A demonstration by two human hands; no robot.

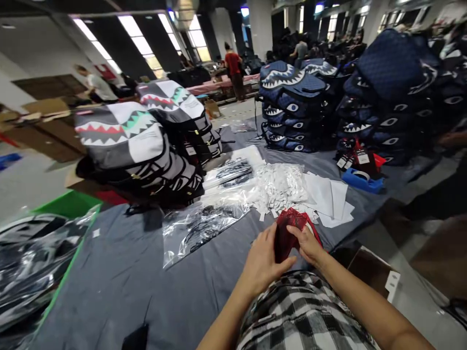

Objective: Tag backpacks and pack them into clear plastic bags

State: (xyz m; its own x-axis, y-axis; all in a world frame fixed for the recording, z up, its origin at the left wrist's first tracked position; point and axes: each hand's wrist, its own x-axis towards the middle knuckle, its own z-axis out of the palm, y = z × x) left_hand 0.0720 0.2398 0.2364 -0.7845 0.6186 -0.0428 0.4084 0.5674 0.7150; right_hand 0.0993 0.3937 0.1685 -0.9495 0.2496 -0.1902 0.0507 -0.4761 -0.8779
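Observation:
In front of my body, at the table's near edge, I hold a dark red, shiny, flat packet (288, 228); its exact kind is unclear. My left hand (268, 257) grips its left side, the fingers behind it and the thumb stretched below. On the right, my right hand (307, 241) pinches it with the thumb on the front, and part of the packet shows beyond the fingers. Just past the packet lie a clear plastic bag of small white pieces (282, 182) and loose white tags. Sheets of white paper (330, 197) are to its right.
Grey, white and black shark-mouth backpacks (120, 141) are piled at the left, blue ones (292, 107) at the back right. Clear printed plastic bags (207, 226) lie mid-table. Beside the table are a green-edged bin (69, 204) and a carton (372, 272). A blue tape dispenser (365, 183) stands right.

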